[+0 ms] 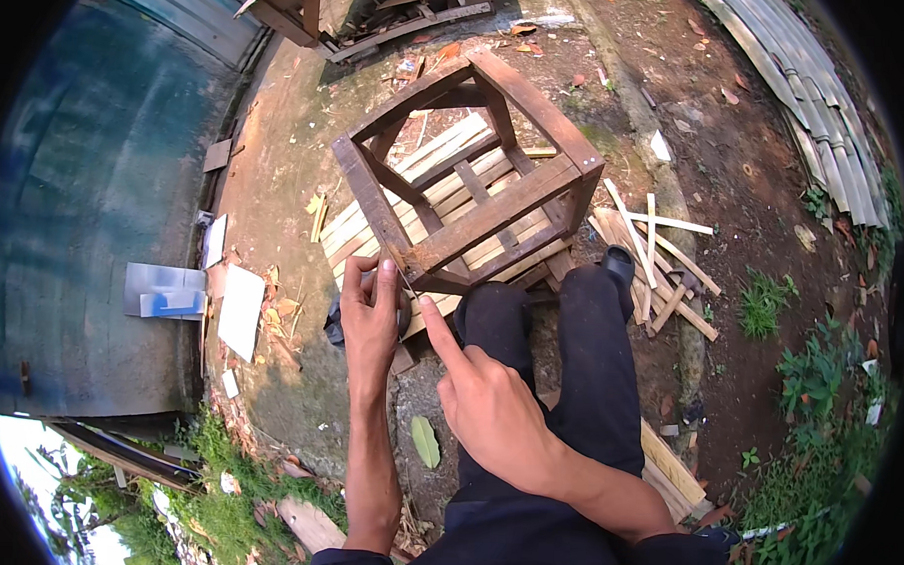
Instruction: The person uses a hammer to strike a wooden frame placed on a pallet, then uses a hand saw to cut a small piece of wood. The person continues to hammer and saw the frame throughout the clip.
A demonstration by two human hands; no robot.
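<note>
A dark brown wooden frame [489, 216], built like a stool or small table without its top, stands tilted in front of my knees. At its near left corner, my left hand [369, 324] is closed, thumb and fingers pinched together beside the wood. A thin dark piece shows between my two hands there, too small to name. My right hand [492, 408] stretches its index finger toward that corner, with the fingertip at the thin piece. The other right fingers are curled under, and nothing shows in them. Pale wooden slats [446, 178] lie beneath the frame.
Loose wood strips [662, 252] and what looks like a hammer [683, 281] lie right of my foot. A wooden cabinet-like piece [411, 17] stands at the far side. Corrugated sheets [807, 86] lie far right; a blue-green wall [107, 191] borders the left. White board [240, 313] rests near it.
</note>
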